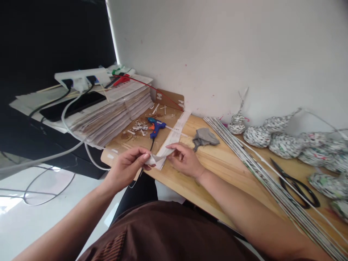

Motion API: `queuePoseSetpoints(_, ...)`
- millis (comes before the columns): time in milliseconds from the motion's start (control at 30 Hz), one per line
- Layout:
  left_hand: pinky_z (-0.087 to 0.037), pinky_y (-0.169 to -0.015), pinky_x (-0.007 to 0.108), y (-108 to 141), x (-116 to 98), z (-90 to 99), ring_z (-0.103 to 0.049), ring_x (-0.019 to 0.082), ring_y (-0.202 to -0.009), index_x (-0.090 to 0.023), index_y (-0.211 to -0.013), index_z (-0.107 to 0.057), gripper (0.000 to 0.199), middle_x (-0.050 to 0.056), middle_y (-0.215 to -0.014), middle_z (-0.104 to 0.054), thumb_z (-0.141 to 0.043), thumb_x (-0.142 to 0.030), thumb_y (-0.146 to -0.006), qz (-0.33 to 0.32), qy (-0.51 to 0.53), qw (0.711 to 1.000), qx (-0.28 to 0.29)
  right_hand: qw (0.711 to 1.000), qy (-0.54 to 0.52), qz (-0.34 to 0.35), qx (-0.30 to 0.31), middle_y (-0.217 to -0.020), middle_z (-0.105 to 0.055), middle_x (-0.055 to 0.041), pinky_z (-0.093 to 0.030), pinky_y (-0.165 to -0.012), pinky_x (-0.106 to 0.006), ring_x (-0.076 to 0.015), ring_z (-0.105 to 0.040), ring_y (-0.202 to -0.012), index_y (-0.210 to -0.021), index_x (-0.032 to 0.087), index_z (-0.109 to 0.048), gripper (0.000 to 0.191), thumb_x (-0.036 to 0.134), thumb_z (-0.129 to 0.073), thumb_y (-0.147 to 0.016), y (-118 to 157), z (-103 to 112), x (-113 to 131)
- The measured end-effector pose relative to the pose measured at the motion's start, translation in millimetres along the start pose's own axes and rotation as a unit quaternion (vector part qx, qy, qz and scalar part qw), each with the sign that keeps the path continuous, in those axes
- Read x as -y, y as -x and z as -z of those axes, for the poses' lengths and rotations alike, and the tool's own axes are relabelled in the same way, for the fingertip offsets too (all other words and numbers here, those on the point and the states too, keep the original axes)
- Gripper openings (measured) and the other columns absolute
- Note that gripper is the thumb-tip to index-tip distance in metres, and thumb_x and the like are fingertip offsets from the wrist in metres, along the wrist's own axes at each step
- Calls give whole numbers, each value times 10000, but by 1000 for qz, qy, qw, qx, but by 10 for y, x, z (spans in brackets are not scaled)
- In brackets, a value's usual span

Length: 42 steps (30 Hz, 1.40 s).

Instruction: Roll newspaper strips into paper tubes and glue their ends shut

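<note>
Between my two hands stretches a thin white paper strip (158, 158), twisted at its left end. My left hand (125, 167) pinches that twisted end between thumb and fingers. On the other side my right hand (187, 161) grips the strip with thumb and fingertips, just over the table's front edge. Under and beyond it, flat strips of printed paper (176, 131) lie on the wooden table (217, 177). A blue glue gun (157, 127) with an orange part rests left of these strips, its black cord running down behind my left hand.
Stacked newspapers (116, 114) carry a white power strip (102, 76) and a black phone (73, 105). A grey cloth (206, 137) lies mid-table. Rolled paper sticks (246, 157), black-handled scissors (296, 186) and several woven paper shapes (285, 145) occupy the right. Paper scraps (140, 128) surround the glue gun.
</note>
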State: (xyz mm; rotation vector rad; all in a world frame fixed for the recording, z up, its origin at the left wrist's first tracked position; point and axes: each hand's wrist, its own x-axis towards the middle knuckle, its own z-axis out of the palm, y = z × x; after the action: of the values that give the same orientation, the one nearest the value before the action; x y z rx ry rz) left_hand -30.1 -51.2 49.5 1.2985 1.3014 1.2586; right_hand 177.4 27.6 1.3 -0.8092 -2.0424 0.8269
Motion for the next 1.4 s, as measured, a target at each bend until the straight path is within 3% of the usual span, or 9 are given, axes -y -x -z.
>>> queuePoseSetpoints(200, -512, -505, 270, 40, -134, 88, -617, 161, -508, -171, -833, -661, 196, 19, -579, -640, -707, -348, -763, -45, 35, 996, -61, 993, 41, 96, 52, -1030, -666, -75, -492, -888, -312, -155, -615, -967, -1054, 200, -668, 225, 193, -487, -919, 39, -29, -28)
queuePoseSetpoints(367, -476, -448, 261, -2, -212, 129, -558, 135, -460, -192, -810, -668, 201, -1, -574, -589, -742, -355, -721, -33, 110, 985, -126, 990, 81, 104, 54, -1067, -661, -118, -483, -905, -340, -182, -617, -988, -1072, 163, -670, 261, 194, -455, -927, 63, 6, 29)
queuePoseSetpoints(567, -474, -511, 217, -54, -279, 151, -577, 108, -579, -194, -979, -655, 407, 23, -758, -635, -685, -521, -738, -13, 228, 968, -104, 997, 43, -20, 56, -603, -567, 1, -401, -596, -236, -108, -511, -583, -635, 159, -634, 285, 322, -595, -867, 65, 5, 248)
queuePoseSetpoints(767, -521, -706, 287, -33, -156, 22, -644, 211, -894, -186, -1155, -587, 667, 101, -1056, -669, -768, -543, -622, 1, 230, 973, 23, 978, -124, -165, 30, -618, -587, 9, -359, -517, -219, -96, -470, -551, -706, 142, -667, 287, 423, -694, -760, 51, -24, 401)
queuePoseSetpoints(867, -514, -722, 291, -24, -66, -115, -650, 211, -873, -161, -1109, -630, 550, 106, -1016, -694, -806, -398, -644, 33, 192, 979, 64, 967, -164, -194, 22, -641, -611, 3, -377, -514, -217, -98, -485, -555, -746, 137, -682, 336, 463, -744, -696, 61, -26, 421)
queuePoseSetpoints(1000, -511, -630, 272, -99, 13, -197, -627, 153, -657, -123, -862, -715, 274, 69, -774, -711, -760, -346, -710, 62, 150, 987, 3, 961, -195, -193, 19, -607, -601, 12, -384, -470, -208, -84, -484, -495, -730, 144, -664, 381, 507, -760, -664, 46, -20, 373)
queuePoseSetpoints(1100, -469, -522, 210, -156, 11, -93, -573, 103, -563, -126, -818, -736, 243, 38, -696, -690, -774, -331, -693, 51, 128, 989, -50, 940, -272, -203, -27, -578, -585, 18, -355, -386, -192, -65, -464, -405, -720, 152, -633, 414, 564, -677, -733, -47, 91, 319)
queuePoseSetpoints(1200, -407, -446, 156, -145, -43, 74, -506, 56, -499, -128, -793, -738, 202, 17, -661, -666, -790, -285, -677, 22, 143, 987, -74, 908, -327, -226, -132, -599, -590, 26, -283, -326, -157, -45, -461, -377, -802, 159, -644, 410, 562, -677, -734, -189, 339, 277)
queuePoseSetpoints(1400, -460, -439, 191, 25, -128, 188, -600, 125, -547, -122, -784, -715, 241, 58, -687, -676, -760, -346, -707, 39, 176, 984, 10, 885, -330, -182, -275, -560, -583, 39, -186, -275, -142, -35, -417, -327, -857, 157, -642, 396, 523, -706, -721, -340, 745, 112)
